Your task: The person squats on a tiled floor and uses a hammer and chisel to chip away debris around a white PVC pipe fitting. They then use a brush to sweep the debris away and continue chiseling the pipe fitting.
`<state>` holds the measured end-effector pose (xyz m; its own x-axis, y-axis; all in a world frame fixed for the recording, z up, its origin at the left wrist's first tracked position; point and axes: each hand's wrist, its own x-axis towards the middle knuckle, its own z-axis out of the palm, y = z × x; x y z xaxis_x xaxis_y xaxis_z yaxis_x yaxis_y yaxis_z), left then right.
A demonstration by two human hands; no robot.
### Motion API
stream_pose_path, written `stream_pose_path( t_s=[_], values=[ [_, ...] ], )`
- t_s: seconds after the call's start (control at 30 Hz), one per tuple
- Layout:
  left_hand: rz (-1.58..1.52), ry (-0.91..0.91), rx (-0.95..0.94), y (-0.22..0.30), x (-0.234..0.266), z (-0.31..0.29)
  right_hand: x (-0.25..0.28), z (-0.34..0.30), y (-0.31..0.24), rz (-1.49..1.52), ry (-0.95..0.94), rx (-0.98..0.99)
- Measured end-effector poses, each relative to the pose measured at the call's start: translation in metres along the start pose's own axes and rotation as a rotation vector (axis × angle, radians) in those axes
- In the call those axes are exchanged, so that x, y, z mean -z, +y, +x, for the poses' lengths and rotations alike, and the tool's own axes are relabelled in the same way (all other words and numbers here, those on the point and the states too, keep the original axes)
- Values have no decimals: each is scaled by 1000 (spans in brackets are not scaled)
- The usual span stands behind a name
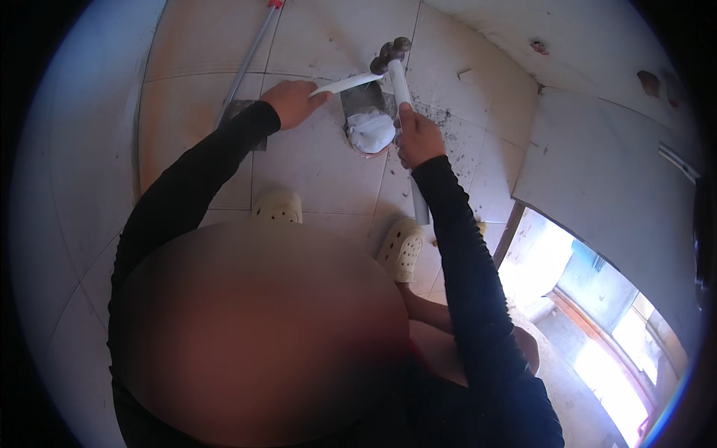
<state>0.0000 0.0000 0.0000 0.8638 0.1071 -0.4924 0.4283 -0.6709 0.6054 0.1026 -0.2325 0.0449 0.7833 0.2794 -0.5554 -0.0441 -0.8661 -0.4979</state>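
My right hand [420, 137] is closed round the long white handle of a hammer [400, 84], whose dark, rounded metal head points away from me. The handle runs down past my wrist. My left hand [293, 103] grips a white stick-like piece [347, 84]. Its far end meets the hammer's dark head; whether it has a head of its own I cannot tell. Just below, between my hands, a white plastic-like wad [371, 132] fills a hole in the tiled floor [314, 175]. A dark square patch [364, 97] adjoins it.
Dark crumbs [459, 145] lie on the tiles right of the hole. A metal pole [250, 60] with a red tip leans at the left, near a dark flat plate [245, 119]. My feet wear cream clogs [403, 250]. A grey panel [597, 164] stands on the right.
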Motion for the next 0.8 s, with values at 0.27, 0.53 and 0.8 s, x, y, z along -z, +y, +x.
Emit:
stream_pose_path(
  t_s=[0.27,0.53,0.8],
  values=[
    [-381,256,6,-12,21,-50,46,-63,62,-450,-15,254],
    [-352,537,-105,8,-17,-89,23,-137,126,-633,-468,628],
    [-295,41,-172,9,-78,-147,25,0,55,-558,88,536]
  ],
)
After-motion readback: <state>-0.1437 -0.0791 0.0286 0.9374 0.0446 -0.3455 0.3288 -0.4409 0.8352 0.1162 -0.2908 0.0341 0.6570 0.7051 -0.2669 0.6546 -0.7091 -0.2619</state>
